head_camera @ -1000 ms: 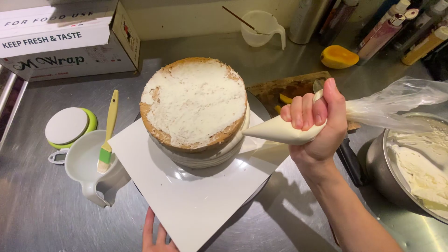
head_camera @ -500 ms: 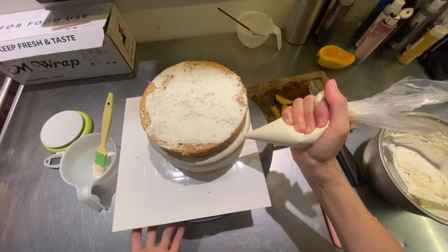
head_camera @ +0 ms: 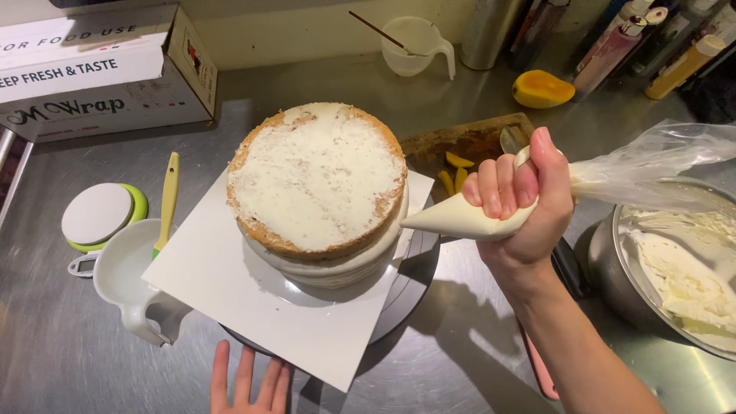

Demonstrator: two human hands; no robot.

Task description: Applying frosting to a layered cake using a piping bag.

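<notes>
While the right hand [head_camera: 529, 201] squeezes a piping bag [head_camera: 491, 215], the left hand [head_camera: 249, 383] lies spread on the steel counter [head_camera: 61, 353].

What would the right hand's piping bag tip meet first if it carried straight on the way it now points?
The right hand aims the piping bag leftward, with its tip close to the cake. Going straight on, it would most likely meet the cream-covered side of the cake just below the top sponge layer, though the exact gap is hard to judge.
</notes>
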